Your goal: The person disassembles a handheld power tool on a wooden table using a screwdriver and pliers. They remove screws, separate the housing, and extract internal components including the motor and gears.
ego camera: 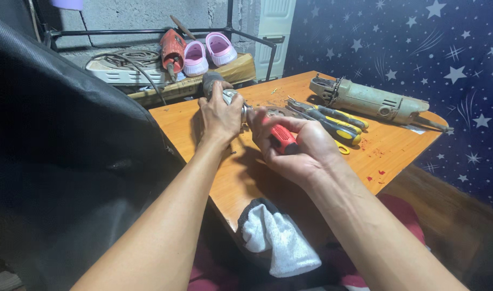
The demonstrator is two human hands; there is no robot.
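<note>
Hands working a small power tool at the orange table's (203, 121) near corner.
Left hand (220, 116) clamps the tool (214, 86); right hand (295, 148) grips a red-handled screwdriver (281, 139), whose tip could slip toward the fingers.

Star-patterned blue wall (419, 43) behind orange table (386, 145).

On the bench (203, 126) the left hand (219, 116) lies left of the right hand (295, 145), near its middle. Right of both hands lie two screwdrivers (332, 121), and behind these, at the far right edge, an angle grinder (370, 99). Behind the bench, a pair of slippers (209, 51) sits on a shelf (225, 73). A cloth (279, 242) lies before the bench.
</note>
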